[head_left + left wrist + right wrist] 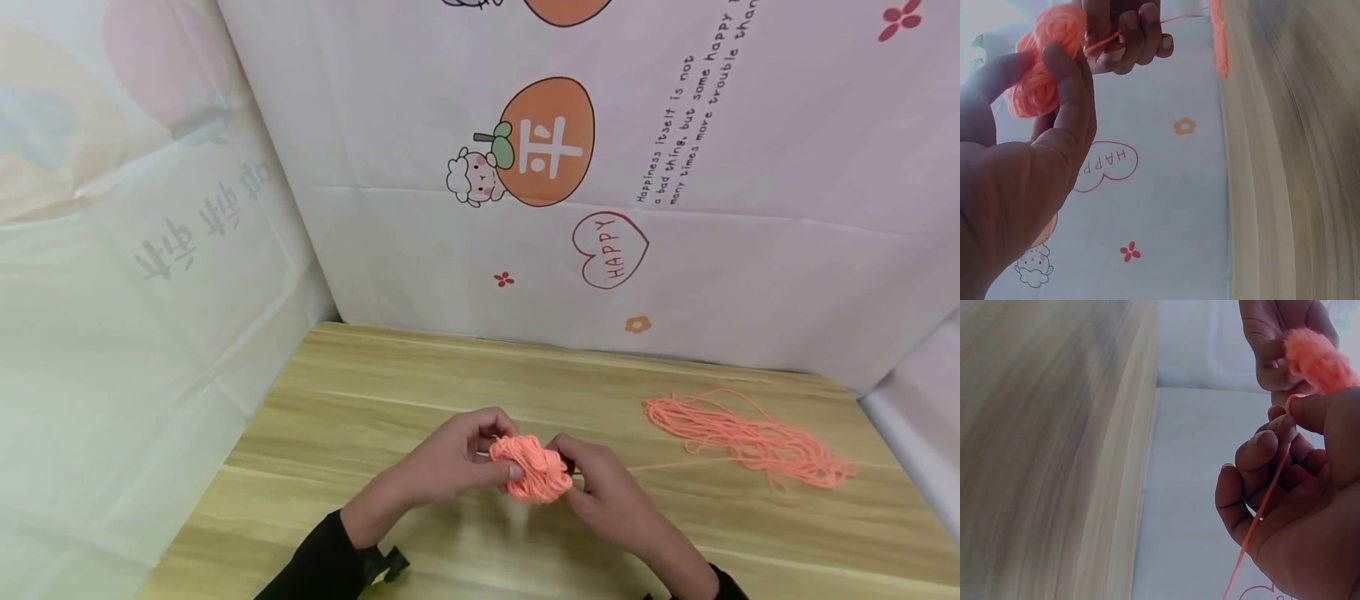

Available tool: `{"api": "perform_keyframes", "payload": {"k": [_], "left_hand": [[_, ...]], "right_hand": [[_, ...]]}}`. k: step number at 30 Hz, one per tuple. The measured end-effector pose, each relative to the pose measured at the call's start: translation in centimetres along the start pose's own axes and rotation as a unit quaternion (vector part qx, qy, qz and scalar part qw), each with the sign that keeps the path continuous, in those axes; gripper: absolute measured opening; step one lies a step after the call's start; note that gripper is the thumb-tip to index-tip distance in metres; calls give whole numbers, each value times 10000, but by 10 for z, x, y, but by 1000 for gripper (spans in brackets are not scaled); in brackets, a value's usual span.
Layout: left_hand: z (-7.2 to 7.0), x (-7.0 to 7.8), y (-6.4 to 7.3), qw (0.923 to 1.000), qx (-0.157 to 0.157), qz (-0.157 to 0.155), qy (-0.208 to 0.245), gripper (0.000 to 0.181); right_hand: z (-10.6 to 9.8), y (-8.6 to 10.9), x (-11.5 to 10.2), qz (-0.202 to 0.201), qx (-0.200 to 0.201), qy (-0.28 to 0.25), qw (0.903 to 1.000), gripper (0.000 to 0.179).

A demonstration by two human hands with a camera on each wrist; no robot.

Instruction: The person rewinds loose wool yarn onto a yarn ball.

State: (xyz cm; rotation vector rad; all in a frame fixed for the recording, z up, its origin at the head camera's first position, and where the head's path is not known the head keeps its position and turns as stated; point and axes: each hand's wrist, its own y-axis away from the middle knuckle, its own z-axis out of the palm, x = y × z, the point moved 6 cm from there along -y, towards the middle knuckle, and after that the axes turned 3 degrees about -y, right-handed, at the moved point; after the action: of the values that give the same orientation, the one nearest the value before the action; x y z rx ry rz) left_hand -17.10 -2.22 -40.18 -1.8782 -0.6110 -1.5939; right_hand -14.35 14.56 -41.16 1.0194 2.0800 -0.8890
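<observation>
A small bundle of wound coral yarn [534,471] is gripped between the thumb and fingers of my left hand [457,458], above the table. My right hand [611,496] is close on the bundle's right side. In the right wrist view, its thumb and forefinger pinch a single yarn strand [1266,503], which runs down across the palm. The left wrist view shows the bundle [1038,97] pinched around its middle, with rounded lobes of wound yarn on both sides. From the right hand the strand leads toward a loose yarn pile [750,437] on the table.
The wood-grain table [375,375] spans the work area, and the yarn pile lies on its right side. A white printed cloth [420,250] rises behind the table's back edge. Another pale cloth [150,358] hangs at the left.
</observation>
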Motion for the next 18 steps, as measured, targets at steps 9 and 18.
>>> {"api": "perform_keyframes", "payload": {"k": [9,18], "left_hand": [[-19,-3,0,9956,928,-115,-93,23],[-36,-15,1,9838,1567,-704,-510,28]], "right_hand": [[5,-1,0,9,-59,213,9998,6],[6,0,-4,-77,72,541,9985,14]]}}
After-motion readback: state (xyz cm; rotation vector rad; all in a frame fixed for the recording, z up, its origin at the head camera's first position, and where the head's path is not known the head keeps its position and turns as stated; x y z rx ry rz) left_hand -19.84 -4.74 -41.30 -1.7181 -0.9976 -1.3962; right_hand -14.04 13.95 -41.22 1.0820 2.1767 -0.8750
